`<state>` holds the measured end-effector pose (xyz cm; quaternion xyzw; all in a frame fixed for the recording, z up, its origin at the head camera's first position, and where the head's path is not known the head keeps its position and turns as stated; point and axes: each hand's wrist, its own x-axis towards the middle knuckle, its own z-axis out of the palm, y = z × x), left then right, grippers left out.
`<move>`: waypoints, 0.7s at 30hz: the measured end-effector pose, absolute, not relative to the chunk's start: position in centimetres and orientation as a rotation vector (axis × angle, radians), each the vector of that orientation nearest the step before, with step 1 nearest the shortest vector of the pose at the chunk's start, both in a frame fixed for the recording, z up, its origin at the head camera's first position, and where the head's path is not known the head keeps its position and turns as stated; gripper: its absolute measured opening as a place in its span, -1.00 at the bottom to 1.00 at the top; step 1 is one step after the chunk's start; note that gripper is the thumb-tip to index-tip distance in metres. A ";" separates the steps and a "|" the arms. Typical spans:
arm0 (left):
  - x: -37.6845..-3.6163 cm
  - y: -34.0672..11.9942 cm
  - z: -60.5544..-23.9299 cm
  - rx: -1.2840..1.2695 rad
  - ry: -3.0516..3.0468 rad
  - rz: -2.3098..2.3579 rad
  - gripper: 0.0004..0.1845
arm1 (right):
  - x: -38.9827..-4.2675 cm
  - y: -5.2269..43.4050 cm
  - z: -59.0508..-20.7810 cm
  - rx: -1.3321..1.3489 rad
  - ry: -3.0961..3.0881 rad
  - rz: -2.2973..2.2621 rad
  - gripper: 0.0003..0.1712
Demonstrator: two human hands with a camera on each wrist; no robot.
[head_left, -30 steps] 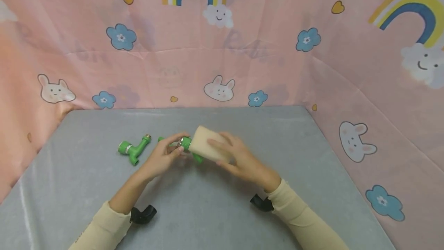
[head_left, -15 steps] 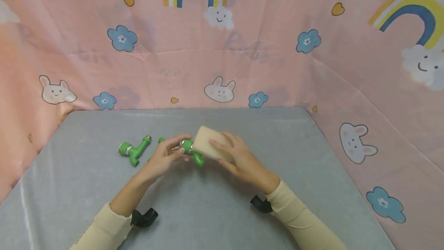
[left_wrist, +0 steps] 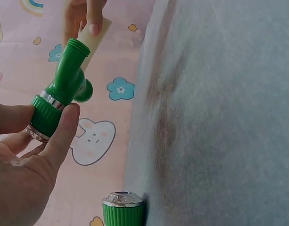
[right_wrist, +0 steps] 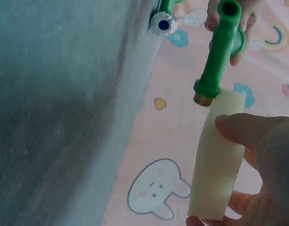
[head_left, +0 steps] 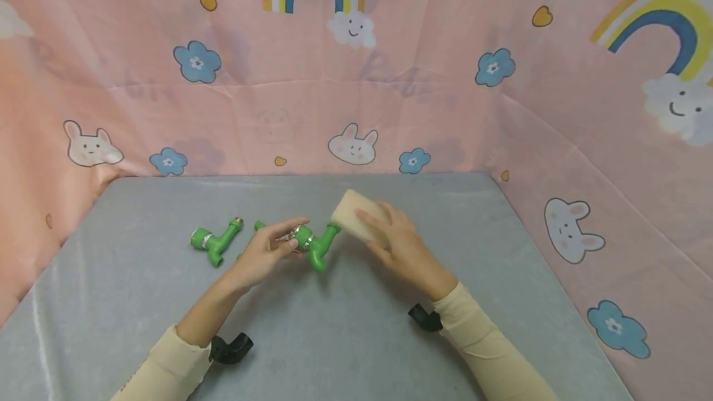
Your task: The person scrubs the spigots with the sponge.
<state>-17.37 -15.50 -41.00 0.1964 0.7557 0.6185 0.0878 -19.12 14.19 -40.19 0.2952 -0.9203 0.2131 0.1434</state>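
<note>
My left hand [head_left: 267,249] pinches the ribbed, silver-banded collar of a green tap [head_left: 320,249] between thumb and fingers, holding it above the table. In the left wrist view the tap [left_wrist: 64,75] tilts up, its threaded end pointing away from the hand. My right hand [head_left: 406,249] grips a cream sponge block [head_left: 356,212], thumb on one broad side and fingers round the other. One sponge [right_wrist: 222,141] corner lies against or right beside the tap's brass-tipped end in the right wrist view; contact is hard to tell.
A second green tap [head_left: 217,241] lies on the grey table [head_left: 356,339] to the left. Part of another green piece [head_left: 259,225] shows behind my left hand. Black curved mounts [head_left: 231,348] sit at both wrists. A pink patterned cloth [head_left: 434,110] hangs behind and beside the table.
The sponge has slid right and up along the tap, from its collar to its threaded end, uncovering the tap's body and spout. My left hand has barely moved.
</note>
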 end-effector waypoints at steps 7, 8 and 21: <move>-17.1 -15.2 -40.8 0.548 2.350 1.772 -0.51 | -19.0 13.9 -40.1 0.808 -2.638 0.639 -0.31; -17.1 -15.1 -40.8 0.550 2.362 1.769 -0.52 | -18.8 13.6 -40.1 0.818 -2.629 0.639 -0.31; -16.8 -14.6 -40.9 0.590 2.408 1.722 -0.52 | -17.7 12.0 -40.6 0.828 -2.674 0.660 -0.34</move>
